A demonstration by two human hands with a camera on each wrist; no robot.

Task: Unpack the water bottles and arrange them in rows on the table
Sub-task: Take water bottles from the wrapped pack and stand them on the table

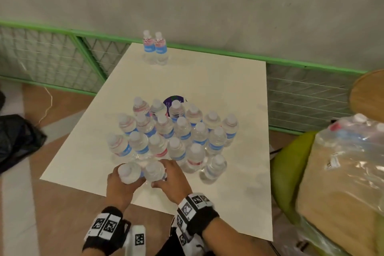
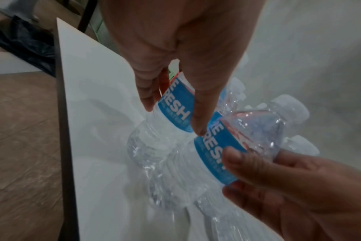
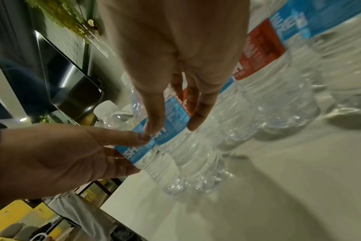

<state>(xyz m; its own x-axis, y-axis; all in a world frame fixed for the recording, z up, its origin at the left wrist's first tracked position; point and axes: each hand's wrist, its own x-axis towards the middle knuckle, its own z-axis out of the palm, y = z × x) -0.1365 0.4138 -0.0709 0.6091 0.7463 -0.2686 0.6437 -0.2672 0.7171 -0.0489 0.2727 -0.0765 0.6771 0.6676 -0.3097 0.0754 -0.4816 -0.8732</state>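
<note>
Small clear water bottles with blue labels and white caps stand in a tight cluster [image 1: 176, 131] in the middle of the white table [image 1: 239, 89]. Two more bottles [image 1: 155, 48] stand side by side at the far edge. At the cluster's near side my left hand [image 1: 122, 185] grips one bottle [image 1: 129, 171] around its label. My right hand [image 1: 172, 178] grips the bottle beside it [image 1: 154, 170]. In the left wrist view my left hand [image 2: 173, 116] pinches its bottle [image 2: 175, 104] at the label. In the right wrist view my right hand [image 3: 171, 128] holds its bottle [image 3: 175, 114] the same way.
A plastic-wrapped pack of bottles [image 1: 353, 131] lies on a cardboard box [image 1: 332, 203] on a green chair [image 1: 286, 172] to the right. A round wooden stool [image 1: 367, 93] stands behind it. A black bag [image 1: 18, 139] lies on the floor at left, and a green mesh fence [image 1: 52, 56] runs behind the table.
</note>
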